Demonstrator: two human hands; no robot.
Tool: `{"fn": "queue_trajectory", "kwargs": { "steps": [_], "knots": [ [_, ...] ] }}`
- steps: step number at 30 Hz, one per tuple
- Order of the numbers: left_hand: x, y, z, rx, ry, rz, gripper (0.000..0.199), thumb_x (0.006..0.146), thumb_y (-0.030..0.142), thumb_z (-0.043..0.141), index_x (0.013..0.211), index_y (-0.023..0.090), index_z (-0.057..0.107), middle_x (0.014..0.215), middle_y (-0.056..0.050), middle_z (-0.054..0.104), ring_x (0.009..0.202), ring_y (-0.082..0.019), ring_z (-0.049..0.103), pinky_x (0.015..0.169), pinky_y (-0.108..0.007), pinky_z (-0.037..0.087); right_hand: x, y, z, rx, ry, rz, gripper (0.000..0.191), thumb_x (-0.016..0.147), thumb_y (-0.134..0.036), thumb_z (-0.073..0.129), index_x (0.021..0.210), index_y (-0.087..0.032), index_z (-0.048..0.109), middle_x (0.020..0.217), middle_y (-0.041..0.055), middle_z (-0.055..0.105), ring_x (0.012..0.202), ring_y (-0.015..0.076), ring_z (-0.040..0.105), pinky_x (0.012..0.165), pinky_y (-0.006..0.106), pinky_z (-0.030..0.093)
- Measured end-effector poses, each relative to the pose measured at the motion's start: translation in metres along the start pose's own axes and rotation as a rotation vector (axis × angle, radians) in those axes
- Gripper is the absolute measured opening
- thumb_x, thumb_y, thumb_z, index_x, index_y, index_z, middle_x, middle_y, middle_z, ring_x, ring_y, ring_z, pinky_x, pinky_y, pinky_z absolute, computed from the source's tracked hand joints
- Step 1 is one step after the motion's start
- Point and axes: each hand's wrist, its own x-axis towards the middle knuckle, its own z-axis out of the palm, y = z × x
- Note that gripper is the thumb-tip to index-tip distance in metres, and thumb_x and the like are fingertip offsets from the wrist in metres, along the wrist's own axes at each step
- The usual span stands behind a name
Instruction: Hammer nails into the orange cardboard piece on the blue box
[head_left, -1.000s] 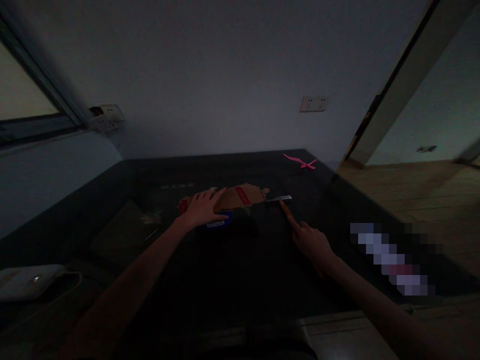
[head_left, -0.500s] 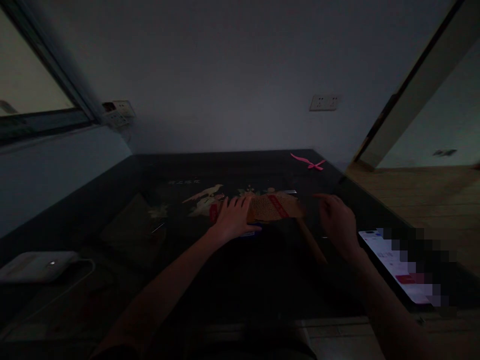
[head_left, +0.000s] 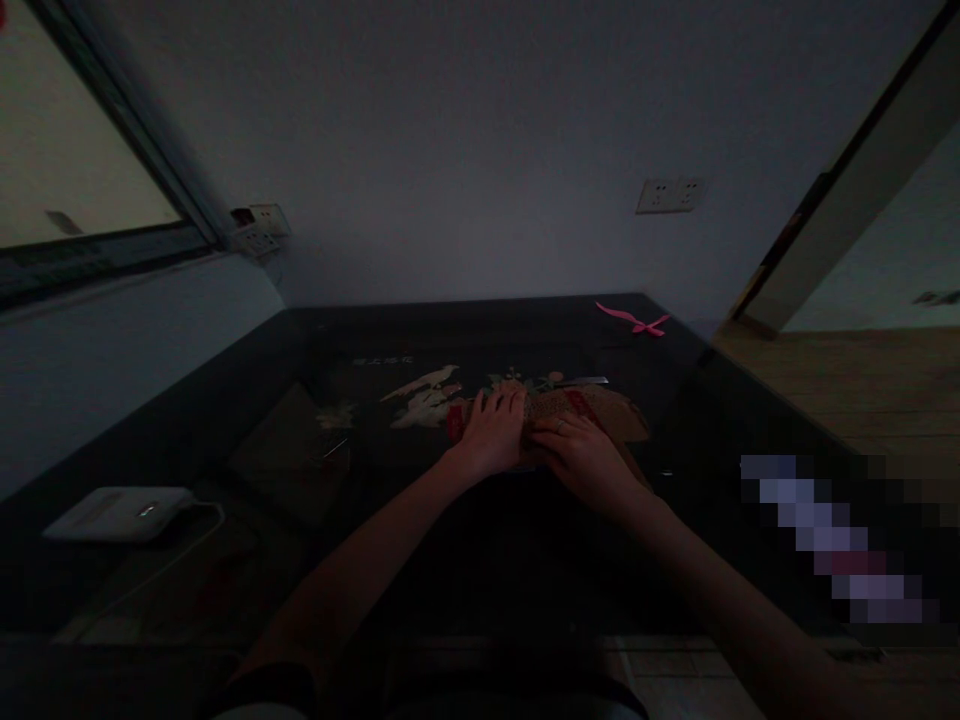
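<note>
A brown, finely patterned piece (head_left: 619, 408) with red bands lies across the middle of the dark table; it looks like wrapping paper, though the dim light hides its exact kind. My left hand (head_left: 491, 435) lies over its left part, fingers apart and pressed onto it. Beyond that hand a red end (head_left: 454, 421) pokes out. My right hand (head_left: 581, 450), with a ring on one finger, has come up against the near side of the paper, its fingers together on it and the thumb tucked low. A blue thing beneath is almost wholly covered.
A pink ribbon (head_left: 637, 322) lies at the far right corner. At the left is a white power bank (head_left: 116, 513) with a cable. A thin shiny strip (head_left: 587, 381) lies behind the paper. A pixelated phone (head_left: 825, 540) sits on the right. The wall (head_left: 465, 180) borders the table's far side.
My right hand has moved left from beside the paper onto its near side. The left hand stays on the paper, and the brown flap that hung toward me is now largely covered.
</note>
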Motion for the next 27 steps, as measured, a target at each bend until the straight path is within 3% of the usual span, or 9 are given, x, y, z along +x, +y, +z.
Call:
{"fn": "queue_trajectory", "kwargs": {
  "steps": [6,9,12,15,18,20,23,27],
  "knots": [
    [0.0,-0.008,-0.016,-0.187,-0.078,0.079,0.103,0.066,0.05,0.068,0.144,0.015,0.012,0.15,-0.019,0.021,0.138,-0.036,0.017,0.107,-0.063,0.011,-0.007,0.004,0.007,-0.019,0.026,-0.019,0.025,0.085,-0.013,0.057,0.108,-0.018,0.066,0.109,0.0074,0.067,0.099,0.0237,0.056,0.085,0.039,0.043],
    [-0.018,-0.024,-0.037,-0.292,0.054,0.146,0.084,0.076,0.048,0.06,0.143,0.021,0.018,0.15,-0.013,0.024,0.138,-0.031,0.019,0.11,-0.058,0.012,-0.008,0.005,0.009,-0.038,0.062,-0.03,0.026,0.086,-0.013,0.055,0.108,-0.018,0.066,0.108,0.008,0.068,0.097,0.0234,0.057,0.083,0.038,0.043],
    [-0.049,-0.067,-0.047,-0.342,0.315,0.087,0.049,0.089,0.038,0.044,0.135,0.024,0.035,0.142,-0.008,0.04,0.132,-0.022,0.035,0.109,-0.044,0.027,-0.009,0.006,0.012,-0.046,0.087,-0.043,0.025,0.086,-0.013,0.055,0.107,-0.018,0.067,0.108,0.0071,0.069,0.097,0.0231,0.057,0.082,0.038,0.043],
    [-0.088,-0.14,-0.031,-0.206,0.419,-0.143,0.037,0.091,0.034,0.036,0.122,0.019,0.05,0.126,-0.009,0.054,0.119,-0.021,0.047,0.105,-0.042,0.035,-0.01,0.007,0.015,-0.036,0.12,-0.03,0.023,0.087,-0.015,0.055,0.106,-0.019,0.067,0.106,0.0059,0.069,0.097,0.0225,0.058,0.082,0.037,0.043],
    [-0.128,-0.212,0.001,-0.039,0.297,-0.317,0.04,0.089,0.033,0.035,0.119,0.015,0.052,0.125,-0.012,0.055,0.119,-0.024,0.048,0.103,-0.044,0.037,-0.011,0.009,0.018,-0.037,0.15,-0.027,0.021,0.088,-0.017,0.054,0.103,-0.019,0.068,0.104,0.0061,0.07,0.096,0.0227,0.058,0.082,0.038,0.043],
    [-0.149,-0.242,0.02,0.032,0.197,-0.337,0.043,0.089,0.033,0.033,0.126,0.016,0.048,0.133,-0.011,0.05,0.124,-0.025,0.043,0.105,-0.046,0.033,-0.011,0.01,0.02,-0.036,0.162,-0.037,0.021,0.088,-0.017,0.053,0.103,-0.019,0.068,0.103,0.0068,0.07,0.094,0.0229,0.058,0.081,0.038,0.043],
    [-0.165,-0.258,0.039,0.098,0.043,-0.337,0.048,0.091,0.034,0.029,0.136,0.018,0.04,0.143,-0.011,0.039,0.132,-0.026,0.034,0.106,-0.049,0.029,-0.012,0.011,0.021,-0.027,0.174,-0.047,0.021,0.089,-0.017,0.051,0.103,-0.018,0.068,0.103,0.0072,0.07,0.094,0.0228,0.058,0.08,0.037,0.043],
    [-0.166,-0.254,0.045,0.142,-0.043,-0.339,0.051,0.093,0.04,0.028,0.141,0.023,0.032,0.149,-0.01,0.028,0.136,-0.03,0.026,0.106,-0.056,0.024,-0.013,0.011,0.021,-0.024,0.192,-0.053,0.022,0.09,-0.018,0.05,0.103,-0.018,0.067,0.104,0.007,0.07,0.094,0.0229,0.057,0.079,0.037,0.042]
  ]
}}
